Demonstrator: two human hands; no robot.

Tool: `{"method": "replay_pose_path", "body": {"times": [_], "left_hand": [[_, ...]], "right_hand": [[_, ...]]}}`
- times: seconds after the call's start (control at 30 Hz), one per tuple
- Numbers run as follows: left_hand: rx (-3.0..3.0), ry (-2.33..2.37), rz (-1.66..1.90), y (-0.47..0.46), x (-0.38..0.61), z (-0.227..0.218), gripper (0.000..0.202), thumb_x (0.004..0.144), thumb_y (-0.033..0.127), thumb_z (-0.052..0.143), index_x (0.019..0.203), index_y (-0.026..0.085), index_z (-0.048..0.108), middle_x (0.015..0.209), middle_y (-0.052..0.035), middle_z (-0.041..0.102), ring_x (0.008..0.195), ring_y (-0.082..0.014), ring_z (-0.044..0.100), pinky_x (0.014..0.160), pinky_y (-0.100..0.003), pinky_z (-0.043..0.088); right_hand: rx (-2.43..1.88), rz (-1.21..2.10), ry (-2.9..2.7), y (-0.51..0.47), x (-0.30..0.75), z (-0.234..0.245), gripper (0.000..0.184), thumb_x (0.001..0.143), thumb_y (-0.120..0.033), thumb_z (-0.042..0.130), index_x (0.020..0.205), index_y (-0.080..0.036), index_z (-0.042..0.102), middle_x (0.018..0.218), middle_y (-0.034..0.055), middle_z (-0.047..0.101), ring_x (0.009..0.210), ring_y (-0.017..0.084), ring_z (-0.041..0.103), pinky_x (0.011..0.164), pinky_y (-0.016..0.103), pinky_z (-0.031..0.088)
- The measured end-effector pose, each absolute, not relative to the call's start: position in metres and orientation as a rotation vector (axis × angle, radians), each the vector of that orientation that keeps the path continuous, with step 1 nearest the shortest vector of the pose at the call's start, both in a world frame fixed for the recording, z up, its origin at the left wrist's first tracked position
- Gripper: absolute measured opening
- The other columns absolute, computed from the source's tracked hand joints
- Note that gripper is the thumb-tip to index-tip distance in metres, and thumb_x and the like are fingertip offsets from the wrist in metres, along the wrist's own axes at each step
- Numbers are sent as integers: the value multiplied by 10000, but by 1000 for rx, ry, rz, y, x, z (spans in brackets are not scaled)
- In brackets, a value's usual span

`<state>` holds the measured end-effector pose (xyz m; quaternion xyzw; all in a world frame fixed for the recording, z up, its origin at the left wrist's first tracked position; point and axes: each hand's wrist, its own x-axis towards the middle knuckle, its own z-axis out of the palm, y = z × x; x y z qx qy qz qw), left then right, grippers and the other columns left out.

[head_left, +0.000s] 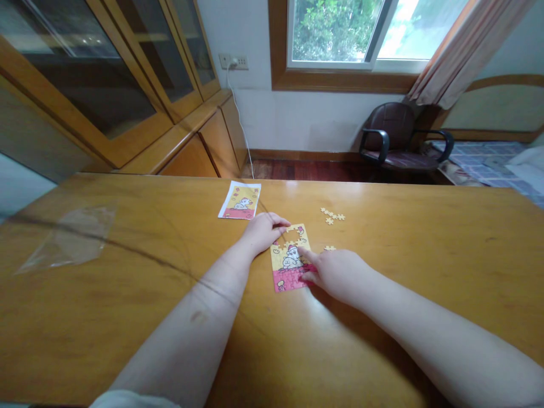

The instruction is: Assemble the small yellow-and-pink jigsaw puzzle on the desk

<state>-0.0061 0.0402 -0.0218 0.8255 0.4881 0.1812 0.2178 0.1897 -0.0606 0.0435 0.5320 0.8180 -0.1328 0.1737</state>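
Observation:
A jigsaw puzzle (292, 277) lies on the table in front of me, its lower part pink, its upper part yellow, with a white cartoon animal in a red hat in the middle. A gap shows inside its upper part, where bare table is visible. My left hand (264, 231) rests at the puzzle's upper left edge, fingers stretched out and slightly apart. From the right, my right hand (338, 273) reaches over the puzzle; its index finger touches near the animal, and the thumb is spread lower down by the right edge. Neither hand visibly holds a piece.
Several loose puzzle pieces (332, 215) lie beyond the puzzle on the right, with another piece (330, 248) near my right hand. A printed picture card (240, 202) lies behind my left hand. A clear plastic bag (76, 235) is on the left of the wooden table (425, 255).

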Motion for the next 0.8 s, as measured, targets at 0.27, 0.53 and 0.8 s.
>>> {"method": "replay_pose_path", "body": {"times": [0.27, 0.53, 0.8], "left_hand": [[2292, 1353, 509, 39, -6, -21, 211, 826, 232, 582, 963, 237, 741, 978, -21, 727, 941, -190, 630, 898, -336, 468], [2292, 1367, 505, 40, -7, -22, 219, 824, 253, 585, 979, 259, 739, 989, -18, 720, 947, -203, 617, 886, -355, 466], [2285, 1374, 498, 40, -7, -22, 225, 829, 264, 575, 983, 263, 738, 998, -15, 719, 962, -204, 612, 897, -352, 462]], "right_hand": [[1524, -377, 2357, -55, 194, 41, 604, 920, -574, 398, 1446, -279, 386, 975, 125, 725, 862, 311, 690, 671, 349, 484], [1583, -392, 2306, -53, 196, 42, 610, 927, -589, 348, 1436, -258, 407, 981, 141, 722, 862, 307, 690, 671, 346, 482], [1549, -396, 2314, -52, 195, 40, 626, 925, -593, 359, 1454, -259, 377, 999, 138, 720, 868, 304, 689, 682, 353, 487]]}}
